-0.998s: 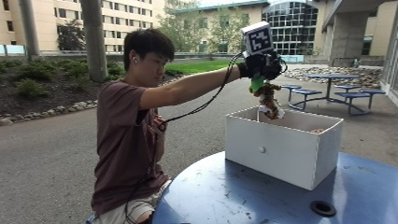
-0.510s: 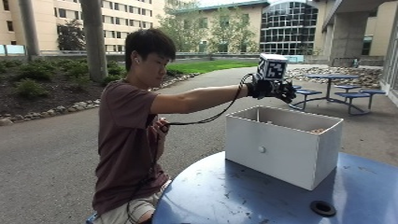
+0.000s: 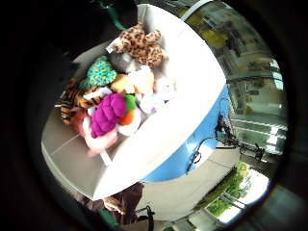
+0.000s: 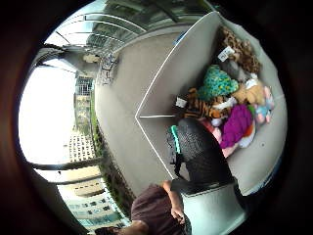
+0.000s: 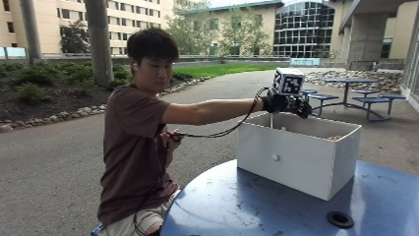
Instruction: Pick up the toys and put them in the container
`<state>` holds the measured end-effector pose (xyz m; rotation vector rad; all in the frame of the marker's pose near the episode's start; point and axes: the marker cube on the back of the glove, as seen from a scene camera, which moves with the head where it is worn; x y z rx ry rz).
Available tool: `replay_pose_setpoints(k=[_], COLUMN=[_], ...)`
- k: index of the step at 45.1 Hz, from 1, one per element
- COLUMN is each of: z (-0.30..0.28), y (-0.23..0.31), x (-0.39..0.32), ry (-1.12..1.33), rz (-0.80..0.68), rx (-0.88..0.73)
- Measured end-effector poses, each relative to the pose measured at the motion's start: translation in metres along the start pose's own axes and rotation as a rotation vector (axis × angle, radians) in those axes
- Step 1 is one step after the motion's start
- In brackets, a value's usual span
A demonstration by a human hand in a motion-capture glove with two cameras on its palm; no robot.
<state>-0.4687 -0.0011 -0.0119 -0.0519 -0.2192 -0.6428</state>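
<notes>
**Gloved hand over the toy-filled container**

A person sits at the round blue bench (image 5: 262, 206) with the right arm stretched out level. The gloved right hand (image 5: 288, 104) hovers above the near rim of the white container (image 5: 298, 157), fingers relaxed and apart, gripping nothing. The container stands on the bench, toward its 12 o'clock edge as the outside view shows it.

The palm views look down into the container, where the toys lie heaped together: a purple plush (image 3: 109, 113) in the middle of the pile, a tiger-striped toy (image 3: 72, 102) touching it, a teal spotted toy (image 3: 100, 73) just beside that, and a leopard-print toy (image 3: 139, 43) against the container's end wall. A black gloved finger (image 4: 200, 156) shows above the container's rim.
</notes>
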Motion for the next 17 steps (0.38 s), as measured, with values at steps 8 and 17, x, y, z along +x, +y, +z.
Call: replay_pose_setpoints(k=[8, 17], z=[0.0013, -0.0012], y=[0.0036, 0.009], x=[0.0075, 0.0087], ry=[0.004, 0.016], rz=[-0.001, -0.009], rx=[-0.004, 0.009])
